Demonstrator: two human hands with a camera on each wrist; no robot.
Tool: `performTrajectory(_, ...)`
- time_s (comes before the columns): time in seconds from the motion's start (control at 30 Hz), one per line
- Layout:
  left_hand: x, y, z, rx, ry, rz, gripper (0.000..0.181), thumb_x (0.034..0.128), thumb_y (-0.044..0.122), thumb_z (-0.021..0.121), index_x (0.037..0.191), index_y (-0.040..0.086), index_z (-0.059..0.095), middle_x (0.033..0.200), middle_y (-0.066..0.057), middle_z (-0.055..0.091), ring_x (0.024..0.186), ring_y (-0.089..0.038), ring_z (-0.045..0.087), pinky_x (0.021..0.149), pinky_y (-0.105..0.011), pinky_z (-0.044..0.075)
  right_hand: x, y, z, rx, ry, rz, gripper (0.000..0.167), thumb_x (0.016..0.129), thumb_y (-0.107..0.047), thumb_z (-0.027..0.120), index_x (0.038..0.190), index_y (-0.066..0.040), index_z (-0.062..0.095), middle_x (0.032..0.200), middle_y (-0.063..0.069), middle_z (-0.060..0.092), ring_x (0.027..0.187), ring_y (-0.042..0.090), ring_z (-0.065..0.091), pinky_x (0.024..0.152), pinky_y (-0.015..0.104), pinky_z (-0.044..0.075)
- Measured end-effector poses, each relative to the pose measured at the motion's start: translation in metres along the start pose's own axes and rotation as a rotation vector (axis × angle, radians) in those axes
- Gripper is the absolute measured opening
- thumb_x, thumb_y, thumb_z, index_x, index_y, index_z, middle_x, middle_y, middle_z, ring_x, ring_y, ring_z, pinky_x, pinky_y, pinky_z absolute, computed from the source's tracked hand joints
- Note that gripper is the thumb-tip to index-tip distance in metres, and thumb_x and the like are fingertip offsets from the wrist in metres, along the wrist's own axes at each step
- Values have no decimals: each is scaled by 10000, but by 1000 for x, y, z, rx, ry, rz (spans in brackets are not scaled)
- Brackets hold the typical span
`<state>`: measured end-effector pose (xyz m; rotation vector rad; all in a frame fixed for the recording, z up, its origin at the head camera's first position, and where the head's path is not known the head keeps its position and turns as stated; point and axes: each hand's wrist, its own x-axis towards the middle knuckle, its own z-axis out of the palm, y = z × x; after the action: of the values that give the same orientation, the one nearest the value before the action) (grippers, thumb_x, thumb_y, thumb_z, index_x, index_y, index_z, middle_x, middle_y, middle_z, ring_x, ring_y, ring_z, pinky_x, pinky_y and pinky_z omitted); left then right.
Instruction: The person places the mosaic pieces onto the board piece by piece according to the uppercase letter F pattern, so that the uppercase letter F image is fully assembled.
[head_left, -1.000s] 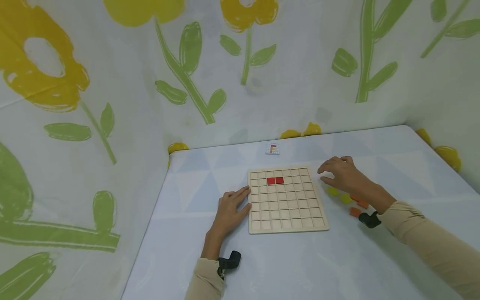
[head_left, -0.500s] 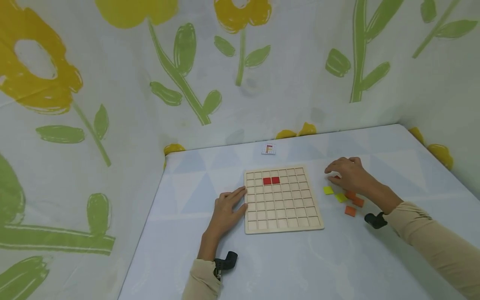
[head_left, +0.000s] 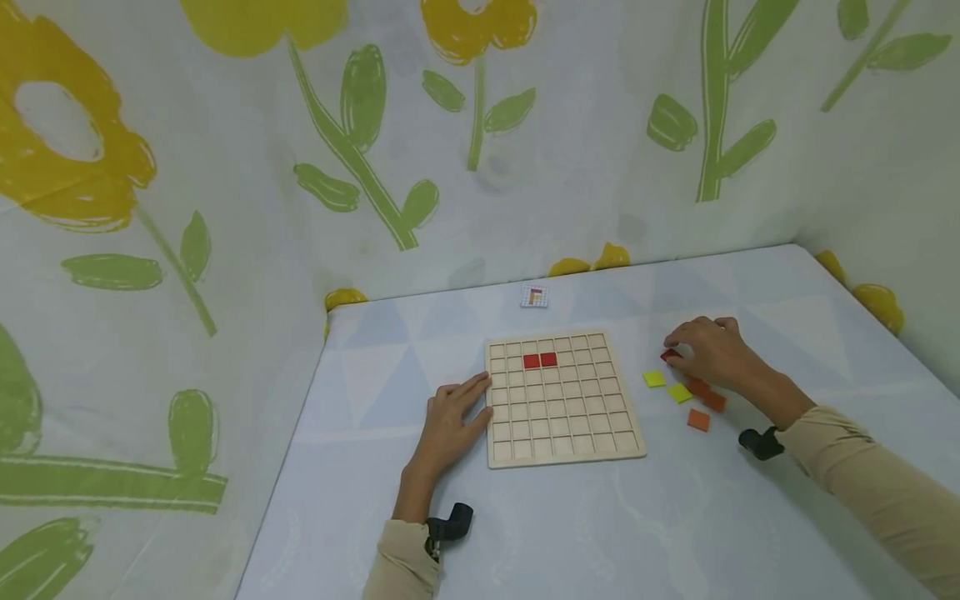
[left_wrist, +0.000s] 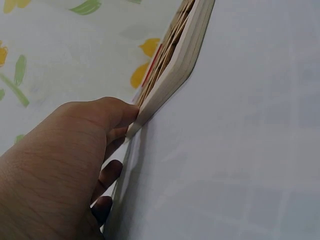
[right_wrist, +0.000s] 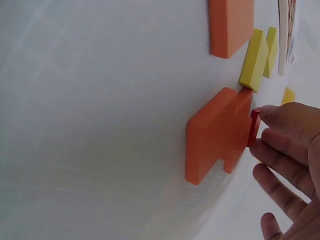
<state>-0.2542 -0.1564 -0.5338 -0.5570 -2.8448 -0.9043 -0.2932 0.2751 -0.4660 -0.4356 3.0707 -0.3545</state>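
A square wooden grid board lies on the table, with two red tiles side by side in its upper rows. My left hand rests at the board's left edge, thumb and fingertips touching its rim. To the right of the board, my right hand pinches another red tile between thumb and finger, its other fingers loosely bent. Close by lie two yellow tiles and a few orange tiles; some of the orange ones overlap just beneath the hand.
A small card with a coloured grid pattern lies behind the board. Flower-printed cloth hangs behind and left of the table. Black wrist cameras sit at both sleeves.
My right hand has moved a little to the right and come down onto a red tile, which its fingers now pinch. The left hand stays at the board's edge. The head view has shifted slightly.
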Motion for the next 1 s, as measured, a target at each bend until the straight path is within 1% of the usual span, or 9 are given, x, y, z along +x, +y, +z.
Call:
performTrajectory(0.23,0,-2,1,-5,6,5,501,988,360,599,1464,216,543,1523,134,450,1255,-228,460,1000,-488,332,-1,0,0,25,2,-41,275,861,-155,791,1095,-21,739,1169,185,688,1165,398,519,960,678,230)
performTrajectory(0.4,0,-1,1,-14,10,12,499,989,355,599,1465,217,541,1522,124,455,1254,-228,459,1000,-490,329,0,1,2,25,-11,-56,222,858,-130,792,1057,-45,744,1125,150,699,1126,384,533,952,682,233)
performTrajectory(0.53,0,-1,1,-19,10,15,496,992,353,598,1464,214,541,1522,105,461,1250,-228,462,1000,-490,329,1,-2,3,-6,-9,-38,197,860,-135,790,1032,-48,747,1096,136,699,1092,375,545,952,679,250)
performTrajectory(0.67,-1,0,2,-24,3,6,497,992,352,600,1465,214,540,1525,121,451,1253,-224,460,1005,-482,326,2,0,2,-41,-18,2,289,842,-173,805,1078,-19,741,1119,175,689,1076,383,546,949,686,251)
performTrajectory(0.8,-1,0,2,-18,-1,7,501,994,357,598,1469,211,534,1529,120,445,1254,-226,457,1004,-481,323,1,3,1,-31,-43,42,362,819,-174,809,1124,3,723,1106,202,686,1046,377,542,956,694,233)
performTrajectory(1.0,0,-1,1,-2,-1,11,505,997,366,590,1474,211,529,1529,119,447,1252,-227,458,1004,-487,325,3,0,-1,-15,-56,55,389,820,-143,818,1159,12,708,1107,206,681,1055,380,536,986,693,214)
